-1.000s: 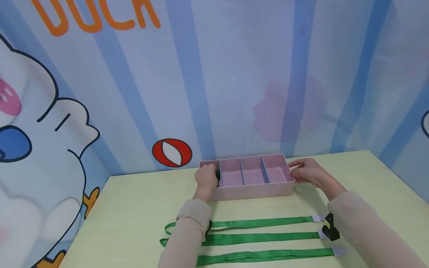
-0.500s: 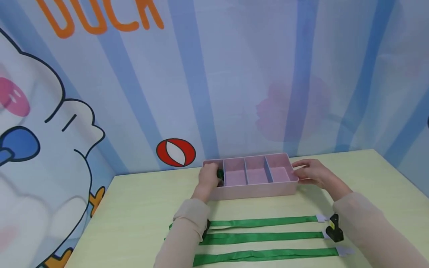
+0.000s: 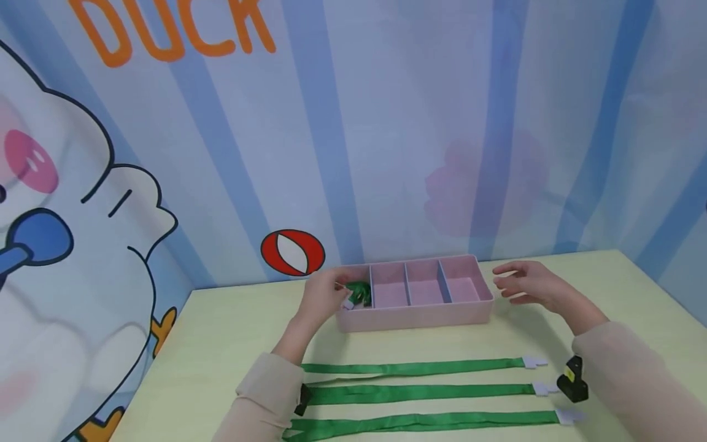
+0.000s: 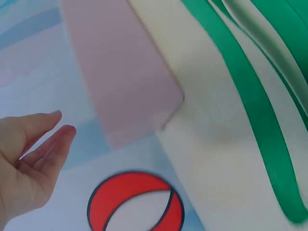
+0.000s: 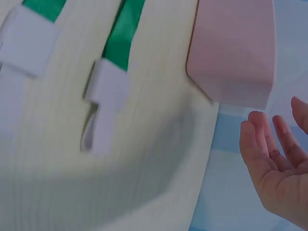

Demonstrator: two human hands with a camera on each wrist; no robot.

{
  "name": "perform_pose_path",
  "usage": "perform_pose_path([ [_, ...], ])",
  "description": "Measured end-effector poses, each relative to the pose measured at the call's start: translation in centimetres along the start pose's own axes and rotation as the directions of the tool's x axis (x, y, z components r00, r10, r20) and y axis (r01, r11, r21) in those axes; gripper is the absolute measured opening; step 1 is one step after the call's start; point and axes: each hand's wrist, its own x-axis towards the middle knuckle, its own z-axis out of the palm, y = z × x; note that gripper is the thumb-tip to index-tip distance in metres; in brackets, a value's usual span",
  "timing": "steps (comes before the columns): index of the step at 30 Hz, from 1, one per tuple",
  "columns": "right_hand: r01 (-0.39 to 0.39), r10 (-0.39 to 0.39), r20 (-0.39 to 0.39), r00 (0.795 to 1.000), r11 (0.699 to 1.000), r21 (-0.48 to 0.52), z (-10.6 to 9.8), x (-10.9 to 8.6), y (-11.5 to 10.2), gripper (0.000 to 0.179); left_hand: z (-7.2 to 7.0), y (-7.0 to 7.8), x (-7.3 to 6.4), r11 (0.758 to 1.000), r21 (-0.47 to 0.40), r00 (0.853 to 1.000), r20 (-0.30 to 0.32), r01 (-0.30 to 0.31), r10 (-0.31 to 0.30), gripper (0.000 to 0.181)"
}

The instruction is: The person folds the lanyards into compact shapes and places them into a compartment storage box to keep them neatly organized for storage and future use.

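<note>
A pink box [image 3: 422,315] with dividers stands near the back edge of the table. A bundled green lanyard [image 3: 360,293] with a white clip lies in its leftmost compartment. My left hand [image 3: 320,296] hovers at the box's left end; in the left wrist view that hand [image 4: 36,161] has thumb and fingers apart, holding nothing. Off the box's right end is my right hand [image 3: 531,286], loosely bent and holding nothing; in the right wrist view its fingers [image 5: 263,139] lie just clear of the box [image 5: 233,48].
Three green lanyards [image 3: 431,391] lie side by side in front of the box, their white clips [image 3: 533,363] to the right. The box's other compartments [image 3: 424,283] hold nothing visible. A printed cloth [image 3: 386,123] hangs behind the table [image 3: 221,344].
My left hand has come out of the leftmost compartment and moved left, leaving the bundled lanyard in view there. My right hand has drawn away from the box's right end.
</note>
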Motion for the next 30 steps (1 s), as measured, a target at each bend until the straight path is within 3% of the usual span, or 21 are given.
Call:
perform_pose_path([
  [3, 0.019, -0.019, 0.003, 1.0, 1.0, -0.023, -1.0, -0.6, 0.1, 0.058, -1.9, -0.7, -1.4, 1.0, -0.027, 0.999, -0.038, -0.001, 0.0, 0.022],
  [5, 0.023, -0.023, 0.004, 1.0, 0.999, -0.032, -1.5, -1.1, 0.2, 0.056, -2.8, -1.4, -2.4, 0.999, -0.027, 0.999, -0.027, 0.027, -0.028, 0.02],
  [11, 0.072, -0.069, 0.037, 0.997, 0.993, -0.096, -2.1, -2.6, 0.8, 0.048, -3.9, -3.7, -5.7, 0.99, -0.019, 0.986, 0.096, 0.14, -0.138, 0.021],
  [16, 0.118, -0.106, 0.079, 0.991, 0.979, -0.167, -1.6, -3.6, 1.7, 0.044, -4.3, -5.7, -7.5, 0.975, -0.037, 0.952, 0.23, 0.217, -0.203, 0.023],
  [21, 0.164, -0.138, 0.147, 0.979, 0.97, -0.182, -0.6, -4.3, 3.8, 0.041, -3.8, -7.2, -8.6, 0.963, -0.013, 0.917, 0.308, 0.269, -0.252, 0.02],
  [26, 0.153, -0.106, 0.236, 0.966, 0.969, -0.192, 0.4, -4.7, 5.3, 0.035, -3.1, -7.8, -9.4, 0.95, 0.024, 0.864, 0.408, 0.313, -0.295, 0.02],
  [28, 0.159, -0.099, 0.257, 0.961, 0.962, -0.221, 0.7, -4.8, 5.5, 0.033, -3.0, -7.9, -9.5, 0.951, 0.035, 0.854, 0.431, 0.309, -0.293, 0.019],
  [30, 0.189, -0.117, 0.273, 0.955, 0.949, -0.254, 0.9, -4.7, 5.5, 0.031, -2.8, -7.9, -9.5, 0.954, 0.04, 0.853, 0.438, 0.297, -0.284, 0.017],
])
